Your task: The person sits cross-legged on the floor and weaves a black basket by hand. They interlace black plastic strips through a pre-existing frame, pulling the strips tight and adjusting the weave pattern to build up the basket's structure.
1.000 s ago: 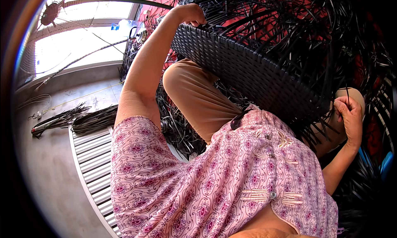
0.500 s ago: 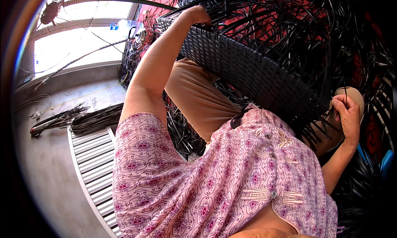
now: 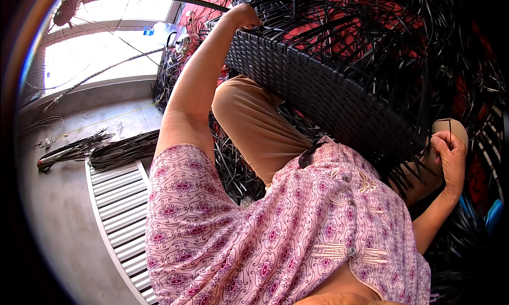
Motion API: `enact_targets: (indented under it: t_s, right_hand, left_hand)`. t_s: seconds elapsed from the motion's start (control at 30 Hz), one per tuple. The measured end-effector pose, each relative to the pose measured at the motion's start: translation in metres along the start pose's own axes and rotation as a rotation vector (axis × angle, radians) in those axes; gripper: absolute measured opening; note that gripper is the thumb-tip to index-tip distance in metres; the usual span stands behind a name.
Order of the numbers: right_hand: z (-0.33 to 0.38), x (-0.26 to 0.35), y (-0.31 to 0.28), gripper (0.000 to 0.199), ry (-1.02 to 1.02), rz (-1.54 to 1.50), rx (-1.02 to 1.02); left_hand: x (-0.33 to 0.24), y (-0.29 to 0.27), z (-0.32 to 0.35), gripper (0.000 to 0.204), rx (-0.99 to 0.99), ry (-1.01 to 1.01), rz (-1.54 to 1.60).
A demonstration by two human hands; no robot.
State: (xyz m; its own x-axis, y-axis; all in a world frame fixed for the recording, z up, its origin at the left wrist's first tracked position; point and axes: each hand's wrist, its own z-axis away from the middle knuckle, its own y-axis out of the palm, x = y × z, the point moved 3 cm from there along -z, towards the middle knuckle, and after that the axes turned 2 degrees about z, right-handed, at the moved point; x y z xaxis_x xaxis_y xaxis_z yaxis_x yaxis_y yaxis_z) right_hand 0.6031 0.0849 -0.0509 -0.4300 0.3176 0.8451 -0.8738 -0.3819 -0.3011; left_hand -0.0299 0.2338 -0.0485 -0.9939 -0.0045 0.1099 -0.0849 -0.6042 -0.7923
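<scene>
A black woven wicker panel lies tilted across my lap, with many loose black strands sticking up from its far side. My left hand is raised at the panel's far left corner, fingers closed over its edge. At the panel's near right end, my right hand is closed around a thin black strand. My pink patterned top and tan trousers fill the lower middle of the view.
More loose black strands pile on the floor under my knee. Bundles of black strips lie on the grey concrete floor at left, beside a white slatted panel. A bright window is at the upper left. Something blue shows at the right edge.
My left hand has shifted slightly rightward along the panel's far corner. The right hand has stayed at the near right end, still closed on the strand.
</scene>
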Motion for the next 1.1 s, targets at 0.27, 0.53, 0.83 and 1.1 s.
enact_targets:
  t_s: [0.27, 0.53, 0.83, 1.1]
  right_hand:
    - [0.002, -0.007, -0.003, 0.014, 0.018, -0.002, 0.002]
    - [0.004, -0.001, -0.001, 0.014, 0.031, 0.009, -0.011]
    - [0.001, 0.000, 0.004, 0.011, 0.019, -0.063, 0.004]
    - [0.001, 0.005, 0.002, 0.011, 0.044, -0.059, 0.021]
  left_hand:
    - [0.000, 0.000, -0.005, 0.052, 0.002, -0.223, 0.021]
    - [0.012, 0.018, -0.011, 0.042, -0.101, -0.276, 0.119]
    - [0.042, -0.002, 0.001, 0.020, -0.101, -0.117, 0.288]
    - [0.056, 0.007, -0.024, 0.032, 0.022, 0.315, -0.711]
